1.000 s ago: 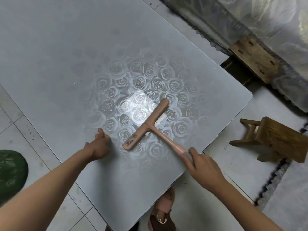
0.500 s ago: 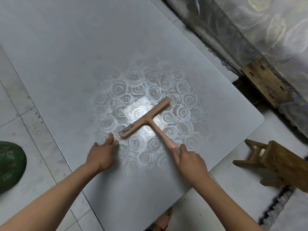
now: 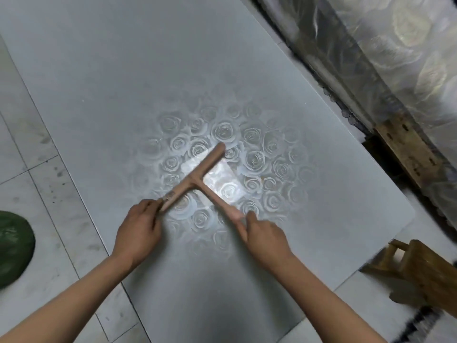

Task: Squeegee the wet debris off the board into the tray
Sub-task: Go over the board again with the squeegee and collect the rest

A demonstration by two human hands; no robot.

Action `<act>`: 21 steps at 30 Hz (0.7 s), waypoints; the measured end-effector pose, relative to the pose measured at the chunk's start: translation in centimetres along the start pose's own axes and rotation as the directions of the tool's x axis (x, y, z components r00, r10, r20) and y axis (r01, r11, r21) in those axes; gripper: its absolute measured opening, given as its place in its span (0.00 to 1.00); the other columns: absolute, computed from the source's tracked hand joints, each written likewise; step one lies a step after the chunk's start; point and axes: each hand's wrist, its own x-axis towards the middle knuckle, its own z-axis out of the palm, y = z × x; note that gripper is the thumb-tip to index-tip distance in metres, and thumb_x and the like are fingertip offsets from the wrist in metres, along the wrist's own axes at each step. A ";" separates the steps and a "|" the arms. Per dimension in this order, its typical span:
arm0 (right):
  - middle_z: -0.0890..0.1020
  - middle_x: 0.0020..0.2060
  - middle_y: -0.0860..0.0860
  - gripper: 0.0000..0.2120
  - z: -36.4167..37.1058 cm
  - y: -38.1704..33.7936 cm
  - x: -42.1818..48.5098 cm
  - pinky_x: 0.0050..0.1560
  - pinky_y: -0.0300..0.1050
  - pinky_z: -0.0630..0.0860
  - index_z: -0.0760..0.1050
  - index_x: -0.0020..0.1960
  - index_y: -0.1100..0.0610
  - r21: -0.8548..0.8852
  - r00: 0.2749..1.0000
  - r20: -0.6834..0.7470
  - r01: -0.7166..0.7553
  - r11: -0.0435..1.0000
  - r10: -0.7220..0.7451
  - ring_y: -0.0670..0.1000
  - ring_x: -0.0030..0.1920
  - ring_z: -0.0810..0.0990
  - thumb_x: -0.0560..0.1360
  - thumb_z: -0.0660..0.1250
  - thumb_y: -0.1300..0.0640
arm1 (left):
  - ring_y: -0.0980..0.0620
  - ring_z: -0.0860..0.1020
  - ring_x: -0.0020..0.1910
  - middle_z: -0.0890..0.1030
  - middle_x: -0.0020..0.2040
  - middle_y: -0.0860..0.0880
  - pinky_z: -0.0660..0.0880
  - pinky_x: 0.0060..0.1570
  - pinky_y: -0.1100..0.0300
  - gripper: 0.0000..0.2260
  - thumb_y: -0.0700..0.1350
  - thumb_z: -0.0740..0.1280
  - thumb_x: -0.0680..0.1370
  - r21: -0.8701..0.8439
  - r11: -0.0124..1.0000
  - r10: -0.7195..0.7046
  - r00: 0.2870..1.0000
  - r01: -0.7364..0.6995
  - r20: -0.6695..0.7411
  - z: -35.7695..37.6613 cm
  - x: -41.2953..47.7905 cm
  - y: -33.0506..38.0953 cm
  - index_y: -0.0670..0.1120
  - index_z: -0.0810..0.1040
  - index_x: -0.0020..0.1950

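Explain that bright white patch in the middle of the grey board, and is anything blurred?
Head view: the patch is glare, likely a lamp reflected off the grey rose-patterned board, beside the pinkish T-shaped squeegee, washing out the roses there. Head view again: the right hand gripping the handle and the wooden stool at lower right look motion-smeared.

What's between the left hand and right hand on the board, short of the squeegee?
Head view: only bare board, rose pattern faintly showing, between left hand and right hand. No debris visible. The squeegee lies just beyond.
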 end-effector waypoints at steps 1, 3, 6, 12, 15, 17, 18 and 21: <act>0.81 0.50 0.59 0.22 -1.3 -0.7 1.4 0.42 0.50 0.70 0.66 0.61 0.58 -0.028 0.999 -0.020 0.037 0.999 -0.037 0.60 0.50 0.80 0.81 0.47 0.41 | 0.40 0.73 0.60 0.74 0.63 0.43 0.73 0.56 0.49 0.21 0.36 0.62 0.75 0.021 1.000 -0.019 1.000 0.019 -0.009 -0.4 0.4 -0.4 0.42 0.72 0.69; 0.81 0.48 0.58 0.21 -3.8 -0.1 2.5 0.40 0.50 0.66 0.67 0.56 0.56 -0.091 0.996 -0.036 0.081 0.992 -0.085 0.61 0.50 0.79 0.81 0.48 0.40 | 0.39 0.71 0.62 0.72 0.66 0.41 0.72 0.58 0.48 0.23 0.35 0.62 0.75 0.063 0.995 -0.071 0.997 0.071 -0.015 -1.8 1.2 -1.7 0.40 0.70 0.70; 0.82 0.42 0.55 0.20 -6.5 3.3 0.0 0.38 0.50 0.67 0.61 0.46 0.50 -0.132 0.998 -0.029 0.047 0.990 -0.052 0.60 0.46 0.80 0.77 0.42 0.35 | 0.37 0.68 0.65 0.67 0.70 0.39 0.69 0.60 0.46 0.23 0.35 0.62 0.74 0.070 0.984 -0.164 0.986 0.165 -0.022 -3.8 2.2 -3.8 0.38 0.67 0.70; 0.82 0.46 0.53 0.17 -5.7 -0.3 -0.9 0.40 0.49 0.69 0.63 0.50 0.49 -0.224 0.995 0.100 -0.001 0.975 0.024 0.58 0.50 0.80 0.79 0.45 0.37 | 0.34 0.58 0.72 0.49 0.77 0.37 0.63 0.67 0.43 0.31 0.41 0.60 0.78 -0.006 0.917 -0.398 0.916 0.399 0.053 -6.1 3.6 -7.6 0.39 0.49 0.77; 0.82 0.47 0.56 0.21 -4.8 -7.9 4.9 0.41 0.49 0.69 0.67 0.57 0.55 -0.176 0.997 0.058 0.063 0.982 -0.054 0.59 0.50 0.80 0.81 0.46 0.40 | 0.34 0.62 0.71 0.55 0.76 0.36 0.64 0.66 0.44 0.32 0.45 0.60 0.80 -0.134 0.854 -0.488 0.863 0.503 0.135 -6.6 4.7 -9.9 0.38 0.47 0.77; 0.80 0.45 0.57 0.20 -5.0 -12.8 8.3 0.39 0.48 0.66 0.67 0.59 0.57 -0.125 0.994 0.048 0.101 0.987 -0.096 0.60 0.49 0.80 0.82 0.47 0.44 | 0.34 0.66 0.69 0.64 0.73 0.34 0.65 0.64 0.47 0.28 0.47 0.58 0.81 -0.217 0.772 -0.555 0.799 0.598 0.230 -6.1 5.5 -10.9 0.38 0.51 0.76; 0.77 0.42 0.57 0.20 -5.7 -15.1 9.9 0.39 0.49 0.65 0.67 0.61 0.58 -0.126 0.990 0.050 0.136 0.983 -0.130 0.60 0.49 0.79 0.82 0.46 0.46 | 0.34 0.67 0.68 0.66 0.71 0.34 0.65 0.64 0.48 0.26 0.49 0.56 0.82 -0.262 0.713 -0.593 0.759 0.650 0.270 -6.3 6.1 -11.5 0.38 0.54 0.75; 0.75 0.43 0.58 0.19 -7.8 -17.5 11.3 0.39 0.49 0.64 0.68 0.60 0.56 -0.155 0.989 0.019 0.145 0.977 -0.144 0.60 0.49 0.78 0.82 0.45 0.46 | 0.36 0.72 0.63 0.72 0.66 0.35 0.68 0.63 0.49 0.19 0.46 0.54 0.82 -0.375 0.565 -0.634 0.678 0.735 0.371 -6.1 7.5 -13.0 0.37 0.69 0.68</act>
